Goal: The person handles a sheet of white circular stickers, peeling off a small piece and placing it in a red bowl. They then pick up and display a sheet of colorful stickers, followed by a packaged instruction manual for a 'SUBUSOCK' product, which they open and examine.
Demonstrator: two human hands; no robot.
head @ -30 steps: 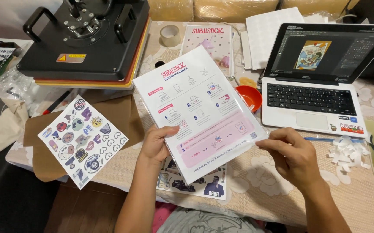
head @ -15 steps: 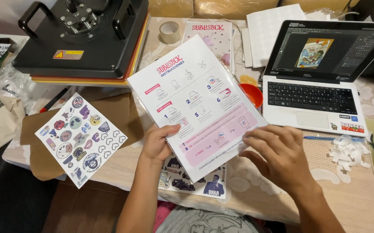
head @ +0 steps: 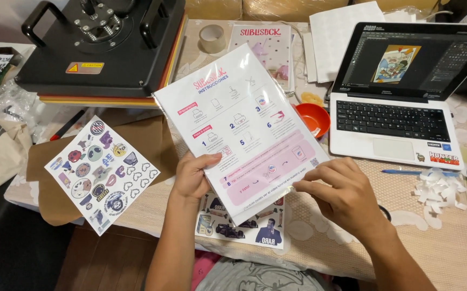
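Note:
I hold a clear-wrapped pack of white sheets (head: 241, 126) with a pink-and-white instruction page on its front, tilted above the table. My left hand (head: 193, 175) grips its lower left edge, thumb on top. My right hand (head: 341, 191) pinches the lower right edge between fingertips. Under the pack lies a printed sticker sheet (head: 244, 226) with cars and figures. A second sticker sheet (head: 101, 172) with round badges and hearts rests to the left on brown paper (head: 152, 143).
A black heat press (head: 104, 46) sits at the back left. An open white laptop (head: 400, 97) stands at the right, an orange bowl (head: 314, 118) beside it. A tape roll (head: 212, 37), a similar pack (head: 268, 46), white paper scraps (head: 438, 188) and a blue pen (head: 400, 172) lie around.
The pack has stayed in both hands and shifted slightly down and left in view. My right hand's fingers have moved onto its lower right edge.

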